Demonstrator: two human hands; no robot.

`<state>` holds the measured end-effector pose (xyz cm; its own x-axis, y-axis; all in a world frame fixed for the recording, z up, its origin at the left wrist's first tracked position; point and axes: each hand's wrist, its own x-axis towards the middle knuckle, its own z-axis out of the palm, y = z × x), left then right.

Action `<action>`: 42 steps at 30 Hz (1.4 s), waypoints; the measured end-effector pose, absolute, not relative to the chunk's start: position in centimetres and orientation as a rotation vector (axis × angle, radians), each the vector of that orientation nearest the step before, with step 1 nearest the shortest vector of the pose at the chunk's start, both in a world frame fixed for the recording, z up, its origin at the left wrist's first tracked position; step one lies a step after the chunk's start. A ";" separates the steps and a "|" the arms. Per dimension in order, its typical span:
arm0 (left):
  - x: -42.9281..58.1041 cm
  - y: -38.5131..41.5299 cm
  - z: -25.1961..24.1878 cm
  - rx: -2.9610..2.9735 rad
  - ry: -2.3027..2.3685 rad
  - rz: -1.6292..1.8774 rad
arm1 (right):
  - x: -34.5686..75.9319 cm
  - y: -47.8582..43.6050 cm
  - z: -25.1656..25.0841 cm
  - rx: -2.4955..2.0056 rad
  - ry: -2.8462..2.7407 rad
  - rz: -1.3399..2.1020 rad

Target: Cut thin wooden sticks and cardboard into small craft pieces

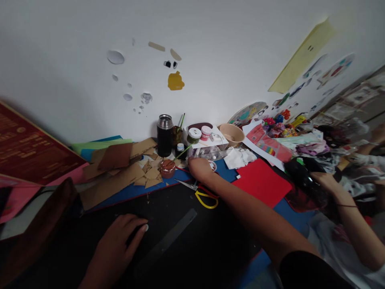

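My left hand rests on the black mat, fingers loosely bent and the thumb apart, with nothing visible between them. A clear ruler lies flat to its right. My right hand reaches forward among the jars, its fingers folded in; what they hold, if anything, is hidden. Just in front of that hand's wrist lie open scissors with yellow and red handles. To its left stands a jar of brown paint, with a green-handled paintbrush leaning in it. A small round white container is partly hidden behind my right hand.
Cardboard pieces are piled at the left. A black flask, lidded jars and a beige bowl stand along the wall. Red sheet and crumpled tissue lie right. Another person's arm reaches in there.
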<state>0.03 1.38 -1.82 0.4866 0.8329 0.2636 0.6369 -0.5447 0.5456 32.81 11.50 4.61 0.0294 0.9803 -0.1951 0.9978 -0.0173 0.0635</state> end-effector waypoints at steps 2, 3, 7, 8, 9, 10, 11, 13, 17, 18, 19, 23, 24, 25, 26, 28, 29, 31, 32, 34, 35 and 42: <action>0.0 1.4 -1.9 2.357 1.229 0.724 | 32.8 11.5 4.6 2.113 2.060 -0.143; 0.0 1.4 -1.9 2.355 1.228 0.726 | 32.8 11.5 4.6 2.114 2.059 -0.142; -0.1 1.3 -2.1 2.354 1.222 0.730 | 32.8 11.3 4.5 2.120 2.059 -0.135; -0.1 1.3 -2.1 2.355 1.225 0.729 | 32.8 11.3 4.4 2.123 2.057 -0.133; -0.1 1.3 -2.1 2.357 1.228 0.732 | 32.8 11.2 4.4 2.126 2.054 -0.130; -0.1 1.3 -2.2 2.359 1.231 0.734 | 32.8 11.1 4.3 2.128 2.052 -0.126; -0.1 1.4 -2.2 2.364 1.230 0.736 | 32.8 11.1 4.3 2.129 2.051 -0.120; -0.1 1.4 -2.2 2.377 1.212 0.740 | 32.9 11.1 4.3 2.125 2.049 -0.109; -0.2 1.5 -2.2 2.384 1.183 0.732 | 32.9 11.3 4.5 2.084 2.056 -0.106; -0.2 1.5 -2.2 2.381 1.183 0.731 | 32.9 11.4 4.6 2.067 2.059 -0.110; -0.2 1.5 -2.2 2.379 1.181 0.733 | 32.8 11.5 4.7 2.048 2.060 -0.115; -0.3 1.4 -2.3 2.370 1.179 0.747 | 32.6 11.9 5.1 1.979 2.065 -0.121; -0.3 1.4 -2.3 2.366 1.178 0.746 | 32.5 12.0 5.1 1.963 2.069 -0.120; -0.2 1.4 -2.3 2.360 1.178 0.743 | 32.3 12.1 5.2 1.947 2.073 -0.118; -0.2 1.4 -2.3 2.353 1.180 0.739 | 32.2 12.1 5.3 1.931 2.078 -0.116; -0.2 1.5 -2.2 2.341 1.183 0.738 | 32.0 12.3 5.4 1.897 2.090 -0.114; -0.1 1.5 -2.2 2.338 1.181 0.744 | 31.9 12.4 5.5 1.881 2.095 -0.113; -0.1 1.5 -2.1 2.334 1.171 0.764 | 31.8 12.6 5.6 1.855 2.102 -0.109; -0.1 1.5 -2.1 2.332 1.167 0.772 | 31.7 12.6 5.7 1.845 2.104 -0.106; -0.1 1.6 -2.0 2.327 1.164 0.781 | 31.7 12.7 5.8 1.829 2.109 -0.096; -0.1 1.6 -1.9 2.322 1.164 0.779 | 31.7 12.7 5.8 1.822 2.112 -0.092; -0.2 1.6 -2.1 2.293 1.153 0.772 | 33.1 11.8 6.0 1.823 2.109 -0.075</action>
<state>-0.20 1.59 -2.06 0.4916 0.8260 0.2756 0.5696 -0.5444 0.6157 33.11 11.80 6.03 -0.1103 0.9490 -0.2955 0.9677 0.1704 0.1860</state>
